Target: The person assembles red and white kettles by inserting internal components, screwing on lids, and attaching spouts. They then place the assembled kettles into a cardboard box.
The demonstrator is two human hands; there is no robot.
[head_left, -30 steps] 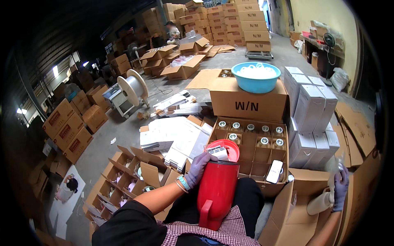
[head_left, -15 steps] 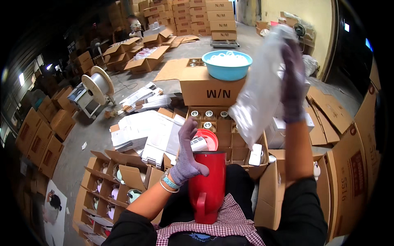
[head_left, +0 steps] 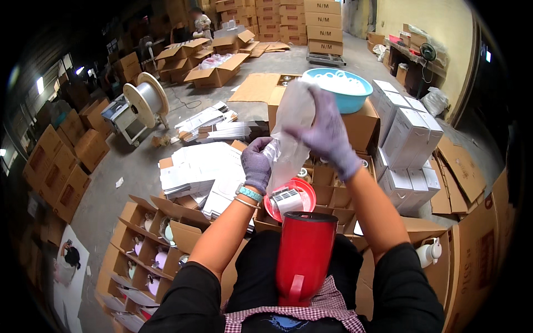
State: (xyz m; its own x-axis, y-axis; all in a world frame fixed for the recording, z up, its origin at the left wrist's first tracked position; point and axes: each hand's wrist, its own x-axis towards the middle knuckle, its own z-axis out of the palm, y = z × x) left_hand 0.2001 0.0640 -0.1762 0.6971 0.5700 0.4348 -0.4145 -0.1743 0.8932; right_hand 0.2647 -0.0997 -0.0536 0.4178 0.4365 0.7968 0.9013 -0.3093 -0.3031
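Note:
A translucent plastic bag (head_left: pixel 290 114) is stretched upright between my gloved hands. My left hand (head_left: pixel 257 166) pinches its lower left edge. My right hand (head_left: pixel 328 130), higher and to the right, grips the bag's upper right side and is slightly blurred. Below them a red tumbler (head_left: pixel 304 255) with a dark top and a red handle rests in my lap between my thighs, touched by neither hand. Just beyond it is a red bowl (head_left: pixel 311 194) holding a stack of white and grey printed pieces (head_left: pixel 287 201).
A blue basin (head_left: pixel 363 102) of white rings sits on a carton ahead. Flat white cartons (head_left: pixel 191 166) lie left of centre; white boxes (head_left: pixel 408 139) stand right. Divided cartons with pastel flasks (head_left: pixel 161 258) are at my left. A white jug (head_left: pixel 429 252) is in the right-hand carton.
My right hand has brought the plastic bag down and left from high on the right. My left hand, open before, has closed on the bag. The view has shifted left.

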